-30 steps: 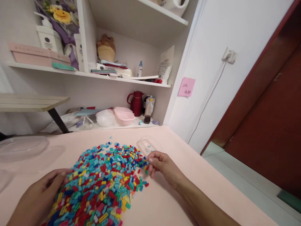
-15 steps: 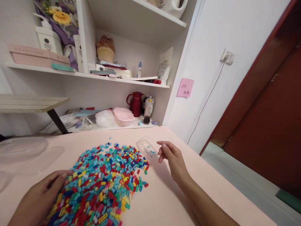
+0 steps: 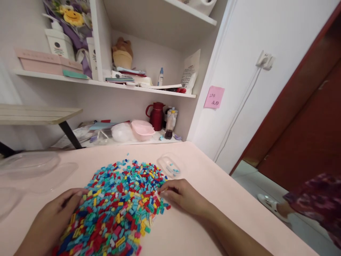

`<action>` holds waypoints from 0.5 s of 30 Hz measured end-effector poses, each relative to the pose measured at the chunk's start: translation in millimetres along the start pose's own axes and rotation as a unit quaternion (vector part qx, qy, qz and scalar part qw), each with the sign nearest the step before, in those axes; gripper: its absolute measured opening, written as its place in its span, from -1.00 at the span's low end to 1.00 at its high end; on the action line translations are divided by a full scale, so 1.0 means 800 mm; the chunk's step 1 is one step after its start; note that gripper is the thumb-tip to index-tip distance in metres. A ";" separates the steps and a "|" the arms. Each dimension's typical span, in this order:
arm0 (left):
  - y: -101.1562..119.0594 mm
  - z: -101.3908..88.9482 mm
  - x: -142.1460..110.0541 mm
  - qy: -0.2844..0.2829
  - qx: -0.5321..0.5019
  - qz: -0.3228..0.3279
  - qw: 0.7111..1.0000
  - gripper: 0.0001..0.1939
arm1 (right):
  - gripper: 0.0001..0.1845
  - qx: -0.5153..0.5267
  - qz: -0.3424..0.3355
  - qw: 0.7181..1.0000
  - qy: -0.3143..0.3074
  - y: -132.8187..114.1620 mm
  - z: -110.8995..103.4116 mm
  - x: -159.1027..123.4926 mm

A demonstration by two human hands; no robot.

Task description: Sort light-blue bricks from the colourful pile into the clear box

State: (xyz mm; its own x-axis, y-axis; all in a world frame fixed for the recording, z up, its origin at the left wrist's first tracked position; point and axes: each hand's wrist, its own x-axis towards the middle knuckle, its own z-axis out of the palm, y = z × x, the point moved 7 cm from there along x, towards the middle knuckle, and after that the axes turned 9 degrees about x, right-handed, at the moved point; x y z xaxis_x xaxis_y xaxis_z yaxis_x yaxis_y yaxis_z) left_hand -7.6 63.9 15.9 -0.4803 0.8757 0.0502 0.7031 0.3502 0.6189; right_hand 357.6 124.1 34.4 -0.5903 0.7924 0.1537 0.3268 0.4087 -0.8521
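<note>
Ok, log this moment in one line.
left hand: at brick pile, left edge; right hand: at pile's right edge; clear container: blue bricks inside

Bricks point(image 3: 114, 199) heaped on table point(image 3: 181, 234) | left hand point(image 3: 57, 213) placed at their left edge, right hand point(image 3: 183, 195) at right | blue pieces point(image 3: 174, 170) held in tub point(image 3: 163, 164), far right | jug point(image 3: 156, 117) shelved beyond

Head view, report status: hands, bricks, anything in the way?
Left hand at left edge of brick pile; right hand at its right edge, grips unclear. Few light-blue bricks in clear container. No obstruction seen; another person's shoe on floor, right.
</note>
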 end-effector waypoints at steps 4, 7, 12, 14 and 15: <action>0.002 0.000 -0.006 -0.006 -0.003 -0.005 1.000 -0.47 | -0.69 0.056 -0.003 0.997 -0.050 -0.001 0.010 -0.002; 0.000 0.000 -0.006 0.003 0.009 0.009 1.000 -0.47 | -0.57 0.018 -0.024 0.998 -0.064 -0.004 0.015 -0.002; 0.004 -0.002 -0.007 0.013 0.015 0.022 1.000 -0.49 | -0.59 -0.039 -0.038 0.998 -0.042 -0.006 0.010 -0.001; 0.007 -0.003 -0.007 0.015 0.015 0.028 0.999 -0.50 | -0.63 -0.055 -0.028 0.998 -0.026 -0.007 0.005 -0.001; 0.007 -0.002 -0.007 0.013 0.016 0.030 0.999 -0.50 | -0.66 -0.060 -0.021 0.998 -0.018 -0.007 0.002 -0.001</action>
State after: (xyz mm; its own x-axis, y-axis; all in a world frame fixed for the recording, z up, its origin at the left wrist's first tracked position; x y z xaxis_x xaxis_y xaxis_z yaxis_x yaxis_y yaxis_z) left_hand -2.0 60.7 20.7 -0.4505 0.8864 0.1063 0.7472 0.3092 0.5883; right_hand 355.3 120.4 38.5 -0.6308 0.7573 0.1689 0.3852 0.4946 -0.7791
